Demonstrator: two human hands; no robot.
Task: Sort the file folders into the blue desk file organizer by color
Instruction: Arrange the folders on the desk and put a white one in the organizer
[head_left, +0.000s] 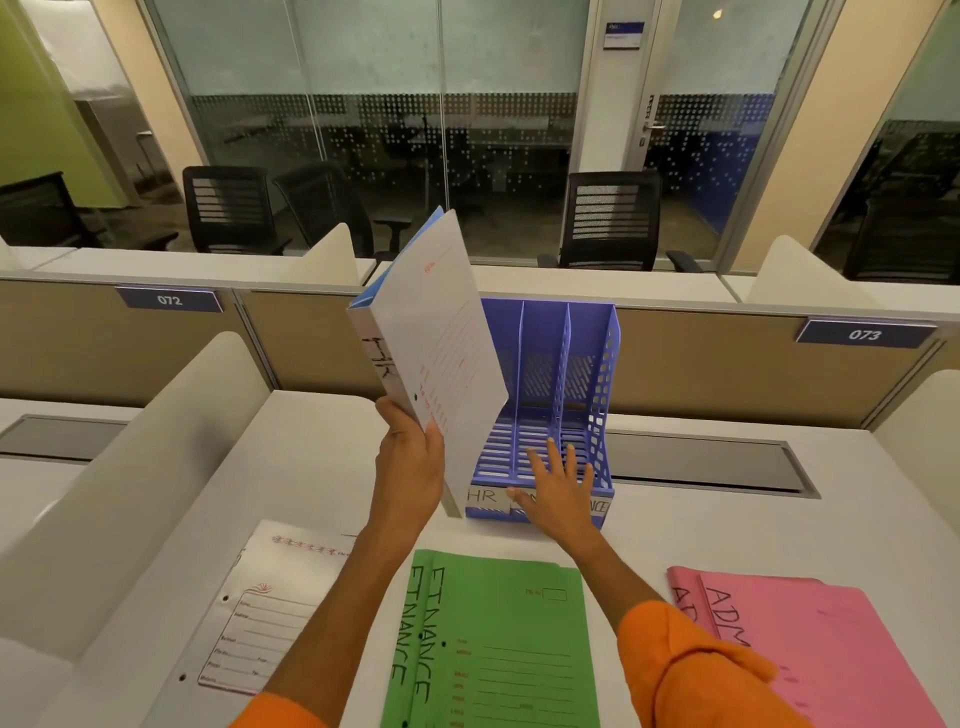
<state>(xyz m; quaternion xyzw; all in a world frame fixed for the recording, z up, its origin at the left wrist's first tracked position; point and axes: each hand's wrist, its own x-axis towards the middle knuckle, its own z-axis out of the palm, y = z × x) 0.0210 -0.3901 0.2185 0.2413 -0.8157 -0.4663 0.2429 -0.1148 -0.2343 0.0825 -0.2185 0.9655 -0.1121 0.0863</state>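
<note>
My left hand (408, 462) grips a white folder (436, 332) marked HR by its lower edge and holds it upright and tilted, just left of the blue desk file organizer (602, 374). That folder hides the organizer's left compartment. My right hand (558, 486) rests with fingers spread on the organizer's front lip, over its labels; HR is readable there. On the desk near me lie another white folder (270, 608), green folders (498, 644) marked FINANCE, and pink folders (810, 654) marked ADM.
The white desk (311, 452) has rounded side dividers (135, 493) on the left and right. A grey cable tray lid (706, 465) runs behind the organizer, below a tan partition (727, 364). Black office chairs (610, 218) stand beyond it.
</note>
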